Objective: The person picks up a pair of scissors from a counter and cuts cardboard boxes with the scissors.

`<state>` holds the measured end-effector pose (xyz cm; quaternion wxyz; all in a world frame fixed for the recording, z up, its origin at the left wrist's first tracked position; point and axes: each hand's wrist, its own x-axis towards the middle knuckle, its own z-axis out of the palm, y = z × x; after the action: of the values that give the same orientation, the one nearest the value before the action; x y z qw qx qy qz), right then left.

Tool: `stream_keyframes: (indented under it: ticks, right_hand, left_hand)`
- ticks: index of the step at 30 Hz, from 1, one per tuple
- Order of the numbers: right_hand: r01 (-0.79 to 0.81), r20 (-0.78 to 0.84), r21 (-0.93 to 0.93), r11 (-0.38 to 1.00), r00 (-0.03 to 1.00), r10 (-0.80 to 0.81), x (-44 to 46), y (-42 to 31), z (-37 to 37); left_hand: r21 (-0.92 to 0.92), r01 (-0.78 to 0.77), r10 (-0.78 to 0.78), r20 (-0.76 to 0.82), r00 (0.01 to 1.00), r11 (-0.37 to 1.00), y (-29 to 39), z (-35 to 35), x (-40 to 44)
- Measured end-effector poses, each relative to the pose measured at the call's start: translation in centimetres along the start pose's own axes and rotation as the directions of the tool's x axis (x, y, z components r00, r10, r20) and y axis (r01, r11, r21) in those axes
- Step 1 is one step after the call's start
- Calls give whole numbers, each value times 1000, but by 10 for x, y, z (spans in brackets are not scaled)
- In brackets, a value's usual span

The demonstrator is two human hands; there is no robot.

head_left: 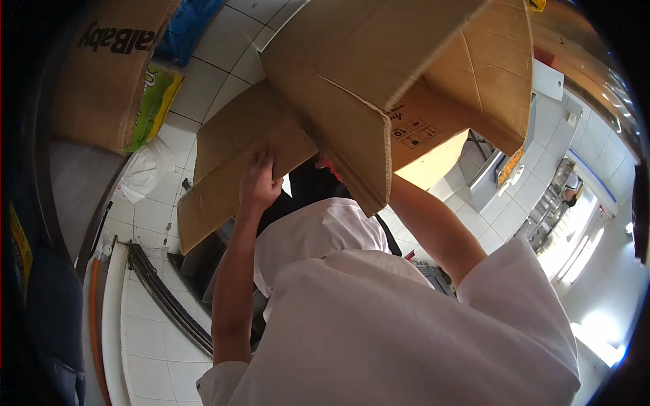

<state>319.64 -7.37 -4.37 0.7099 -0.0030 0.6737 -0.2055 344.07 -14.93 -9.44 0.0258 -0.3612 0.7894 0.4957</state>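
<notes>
A large brown cardboard box with its flaps spread fills the upper middle of the head view. My left hand is closed at the lower edge of a flap on the left, with fingers lying against the cardboard. My right forearm passes behind the near flap, which hides nearly all of my right hand. Beside its visible sliver is a small red object, too hidden to make out. Printed symbols show on the box's inner side.
Another cardboard box stands at the upper left beside a green and yellow package and a white plastic bag. Dark curved strips lie on the tiled floor. Far right, a person is near metal equipment.
</notes>
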Motion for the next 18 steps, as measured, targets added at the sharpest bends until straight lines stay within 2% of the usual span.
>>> stream_keyframes:
  ticks: [2, 4, 8, 9, 11, 14, 15, 17, 18]
  right_hand:
    - [7, -1, 15, 1000, 1000, -7, -3, 0, -2]
    - [14, -1, 4, 1000, 1000, -14, -4, 0, -3]
    - [41, -7, -39, 998, 999, -41, -3, -4, -3]
    - [50, -6, -58, 997, 999, -51, -1, -6, -3]
    - [75, -11, -108, 991, 997, -77, -1, -10, -5]
    - [101, -27, -297, 949, 993, -114, -8, -13, -2]
    - [-8, -41, -346, 938, 999, -7, -16, -12, 0]
    - [-379, -43, -366, 850, 919, 391, -49, -15, 8]
    - [-397, -51, -420, 816, 908, 416, -64, -5, 13]
  left_hand:
    - [17, -29, 29, 3, 1000, 999, 2, -6, 5]
    - [-12, 53, -52, 74, 996, 999, 4, -11, 5]
    - [2, 43, -43, 25, 999, 999, 8, -19, 10]
    - [6, 92, -92, 61, 994, 996, 11, -22, 12]
    - [9, 136, -136, 94, 986, 991, 16, -31, 20]
    - [57, 182, -189, 161, 969, 982, 13, -40, 29]
    - [91, 143, -154, 118, 981, 985, 11, -41, 31]
    - [128, 82, -93, 84, 992, 988, 1, -41, 37]
    - [64, 114, -118, 54, 992, 991, -4, -44, 40]
